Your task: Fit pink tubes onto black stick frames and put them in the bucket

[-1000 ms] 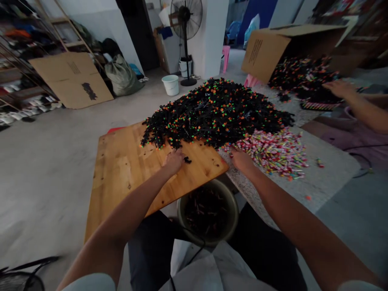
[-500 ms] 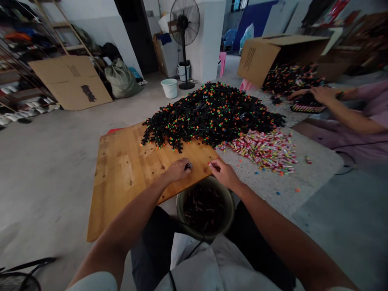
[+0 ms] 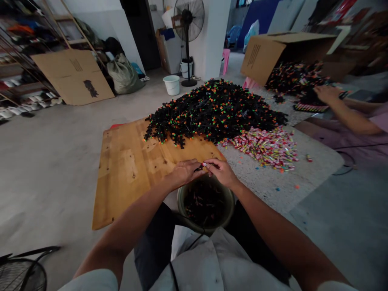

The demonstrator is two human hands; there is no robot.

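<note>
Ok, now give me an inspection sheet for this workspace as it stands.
Surface: wooden board overlapping a stone table.
Job's things: black pile across both; pink pile on the table; bucket below the hands, dark pieces inside.
Clutter: loose bits on the table.
Hands: left hand pinches a black piece; right hand pinches a pink stick; they meet over the bucket.
Cables: black cord over the lap.
Surroundings: fan, carton, a co-worker's hand at a second pile.
</note>
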